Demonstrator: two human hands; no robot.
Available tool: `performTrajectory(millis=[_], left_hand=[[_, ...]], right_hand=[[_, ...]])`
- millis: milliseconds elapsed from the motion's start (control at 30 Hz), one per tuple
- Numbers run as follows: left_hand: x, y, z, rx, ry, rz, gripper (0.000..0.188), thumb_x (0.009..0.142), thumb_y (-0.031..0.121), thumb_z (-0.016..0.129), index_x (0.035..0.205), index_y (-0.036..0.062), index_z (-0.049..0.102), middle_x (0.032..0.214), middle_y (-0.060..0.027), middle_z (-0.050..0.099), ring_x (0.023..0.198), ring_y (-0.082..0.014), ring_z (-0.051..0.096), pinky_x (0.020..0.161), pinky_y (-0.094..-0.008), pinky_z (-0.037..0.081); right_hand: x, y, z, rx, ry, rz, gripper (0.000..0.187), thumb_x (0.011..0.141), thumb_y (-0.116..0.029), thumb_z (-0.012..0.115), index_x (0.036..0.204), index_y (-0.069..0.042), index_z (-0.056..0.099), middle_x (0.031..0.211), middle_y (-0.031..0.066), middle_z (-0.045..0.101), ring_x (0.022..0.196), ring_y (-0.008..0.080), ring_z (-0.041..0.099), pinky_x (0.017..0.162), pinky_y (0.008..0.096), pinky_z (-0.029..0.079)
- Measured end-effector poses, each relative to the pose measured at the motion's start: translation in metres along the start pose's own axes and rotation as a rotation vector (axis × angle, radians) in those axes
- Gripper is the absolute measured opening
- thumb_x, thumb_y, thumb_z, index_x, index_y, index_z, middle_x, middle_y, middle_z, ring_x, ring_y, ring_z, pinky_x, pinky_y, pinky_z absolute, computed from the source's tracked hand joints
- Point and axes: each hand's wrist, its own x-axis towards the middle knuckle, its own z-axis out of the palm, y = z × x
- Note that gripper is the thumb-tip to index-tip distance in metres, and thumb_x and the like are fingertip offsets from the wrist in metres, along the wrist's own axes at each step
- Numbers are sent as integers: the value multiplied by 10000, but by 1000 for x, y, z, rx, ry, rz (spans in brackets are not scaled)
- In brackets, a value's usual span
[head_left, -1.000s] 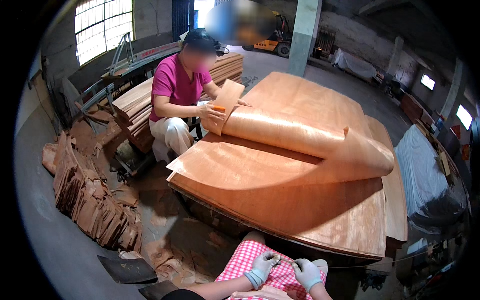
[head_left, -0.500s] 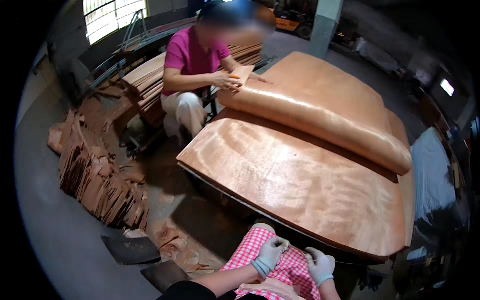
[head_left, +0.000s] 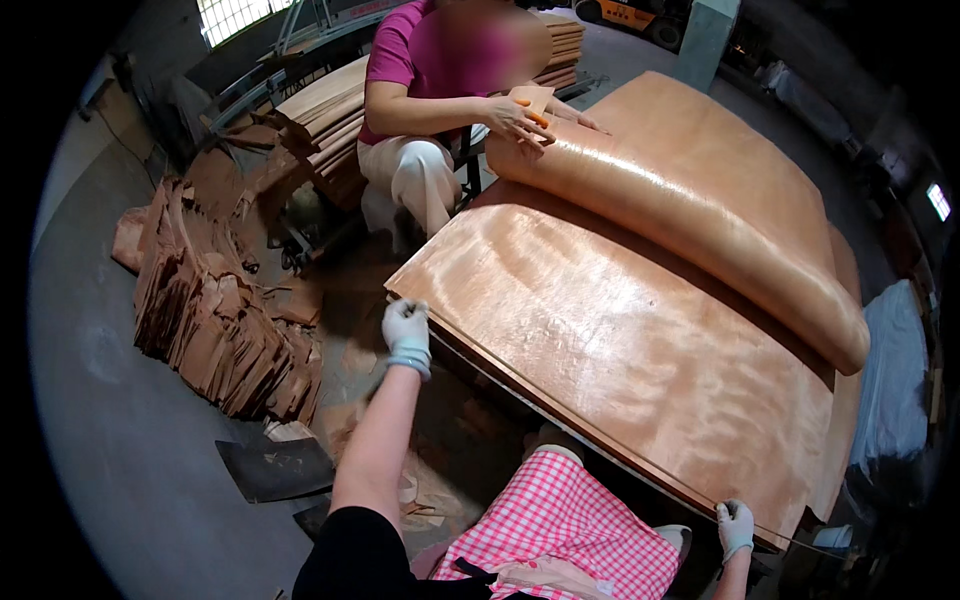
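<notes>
Both my hands wear pale gloves and are at the near edge of a large sheet of reddish-brown wood veneer (head_left: 620,330) on a stack. My left hand (head_left: 407,328) is closed at the sheet's left corner. My right hand (head_left: 735,526) pinches at the near right end. A thin brown strip (head_left: 575,408) runs along the edge between them, and its end pokes out past my right hand. Its exact kind cannot be made out. On the far half, another veneer sheet (head_left: 690,205) is folded back in a thick roll.
Across the stack a crouching person in a magenta top (head_left: 400,75) holds an orange-handled tool (head_left: 535,116) and a veneer piece at the roll. Broken veneer scraps (head_left: 225,325) pile on the left floor. A dark flat sheet (head_left: 275,470) lies nearer. Plastic sheeting (head_left: 890,380) hangs right.
My hands have moved apart from above my lap: the left forward to the sheet's left corner, the right out to its near right end. The view has shifted; the other person remains at the roll.
</notes>
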Motion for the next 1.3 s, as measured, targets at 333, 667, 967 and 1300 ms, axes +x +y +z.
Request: performTrajectory(millis=[333, 667, 967, 1300], left_hand=[[52, -12, 9, 573, 7, 77, 206, 716, 313, 780, 771, 119, 741, 1039, -69, 695, 1091, -222, 586, 1016, -370, 378], [47, 15, 5, 856, -67, 132, 174, 733, 343, 731, 805, 185, 752, 1157, 6, 653, 1181, -188, 502, 1092, -400, 262], [67, -4, 10, 592, -130, -199, 792, 665, 332, 845, 1312, 23, 507, 1244, -232, 596, 1109, -347, 605, 960, -411, 494], [107, -44, -8, 868, -73, -211, 1012, 636, 535, 824, 1434, 82, 398, 1394, -237, 472, 1264, -385, 479, 1061, -449, 410]], right_hand=[[-1, -54, 6, 92, -87, 51, 195, 866, -135, 643, 801, 49, 646, 634, 88, 607, 597, 151, 550, 584, 320, 448], [-7, -85, 18, -136, -151, -32, 278, 829, -226, 646, 804, 51, 655, 727, 211, 646, 663, 302, 637, 634, 390, 478], [7, -64, 16, -244, -208, 112, 372, 838, -329, 633, 968, 16, 679, 971, 233, 676, 948, 382, 640, 838, 433, 499], [27, -73, 26, -268, -305, 305, 470, 766, -457, 700, 898, -7, 688, 918, 216, 683, 891, 358, 655, 788, 421, 504]])
